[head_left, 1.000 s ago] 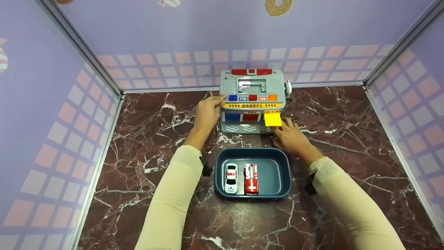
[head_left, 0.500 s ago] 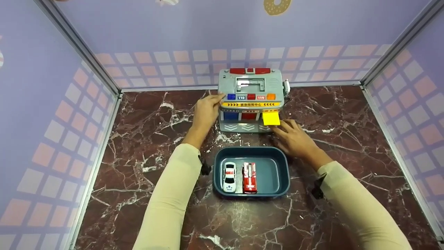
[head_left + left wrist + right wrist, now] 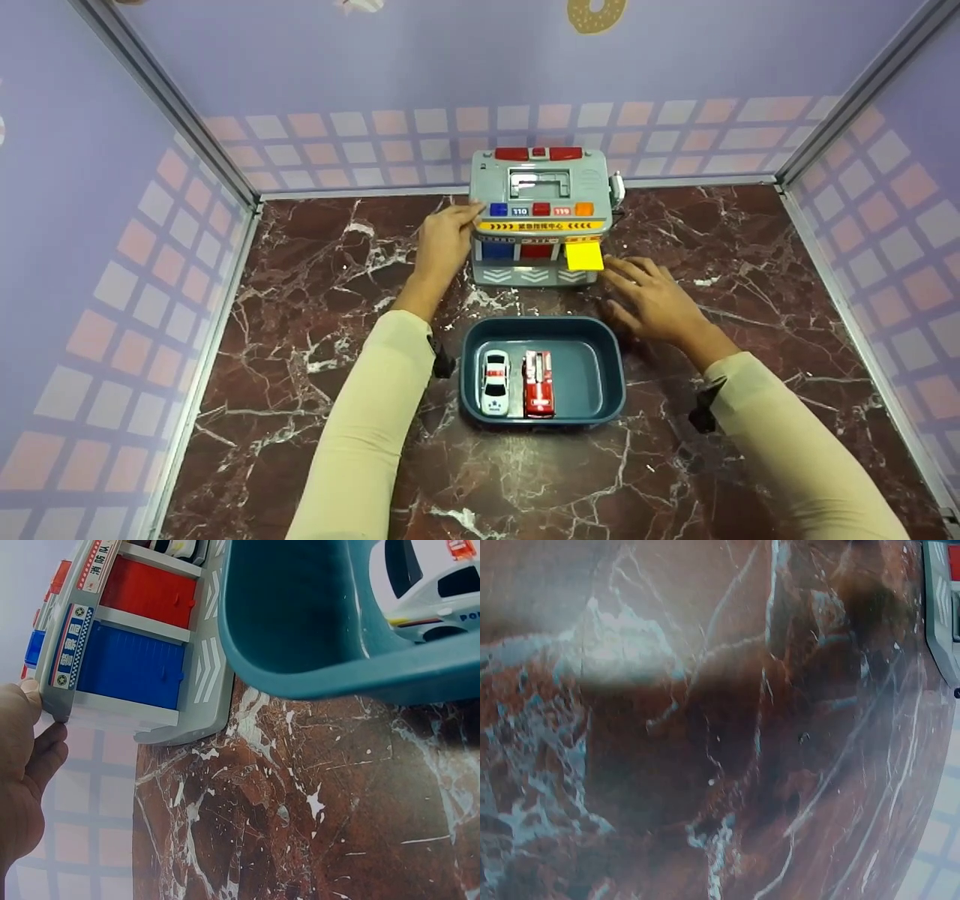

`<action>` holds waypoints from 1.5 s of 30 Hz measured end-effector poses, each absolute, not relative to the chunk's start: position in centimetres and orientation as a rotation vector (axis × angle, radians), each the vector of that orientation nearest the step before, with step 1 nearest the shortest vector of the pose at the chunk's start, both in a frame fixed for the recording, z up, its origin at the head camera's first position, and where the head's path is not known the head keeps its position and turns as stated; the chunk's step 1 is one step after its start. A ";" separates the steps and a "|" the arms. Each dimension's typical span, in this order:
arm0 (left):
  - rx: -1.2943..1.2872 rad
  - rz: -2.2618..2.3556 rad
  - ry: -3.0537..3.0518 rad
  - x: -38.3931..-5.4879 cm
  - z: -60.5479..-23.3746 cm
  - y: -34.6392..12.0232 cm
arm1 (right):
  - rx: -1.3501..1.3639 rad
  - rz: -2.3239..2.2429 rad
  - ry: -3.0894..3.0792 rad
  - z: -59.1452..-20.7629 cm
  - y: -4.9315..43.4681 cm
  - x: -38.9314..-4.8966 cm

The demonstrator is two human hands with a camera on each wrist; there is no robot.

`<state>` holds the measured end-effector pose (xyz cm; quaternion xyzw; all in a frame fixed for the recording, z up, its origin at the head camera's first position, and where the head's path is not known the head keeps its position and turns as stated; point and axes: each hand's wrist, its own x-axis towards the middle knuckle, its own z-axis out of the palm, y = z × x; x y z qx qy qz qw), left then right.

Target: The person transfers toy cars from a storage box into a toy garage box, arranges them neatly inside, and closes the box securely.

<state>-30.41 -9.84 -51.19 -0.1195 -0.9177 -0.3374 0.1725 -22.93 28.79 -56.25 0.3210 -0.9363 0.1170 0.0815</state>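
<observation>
A grey toy emergency station [image 3: 536,210] with a red light bar on its roof stands near the back wall. My left hand [image 3: 444,240] holds its left roof edge, the fingers bent at the corner. The blue door [image 3: 131,665] and red door [image 3: 150,592] are down, while the yellow door [image 3: 584,256] sticks out, raised. A toy car [image 3: 180,547] sits by the third bay in the left wrist view, cut off by the frame; the yellow door covers it in the head view. My right hand [image 3: 660,300], fingers spread and holding nothing, is just right of the station's base.
In front of the station stands a dark teal bin [image 3: 616,375]. Inside lie a white police car [image 3: 495,382] and a red fire truck [image 3: 538,384], side by side. Purple walls [image 3: 510,60] enclose the marbled brown tabletop [image 3: 315,315] at the back and sides.
My right hand has drawn back rightward from the station's front beneath the yellow door. My left hand keeps its hold on the roof edge.
</observation>
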 end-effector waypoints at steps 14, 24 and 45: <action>-0.337 -0.931 -2.609 -30.4 -51.2 -10.0 | 0.845 0.393 -2.788 -54.5 29.1 -23.9; -0.349 -0.916 -2.588 -30.3 -51.2 -10.0 | 0.850 0.416 -2.712 -53.4 28.5 -24.7; -0.334 -0.943 -2.596 -30.3 -51.3 -9.8 | 0.861 0.374 -2.685 -51.9 26.4 -25.7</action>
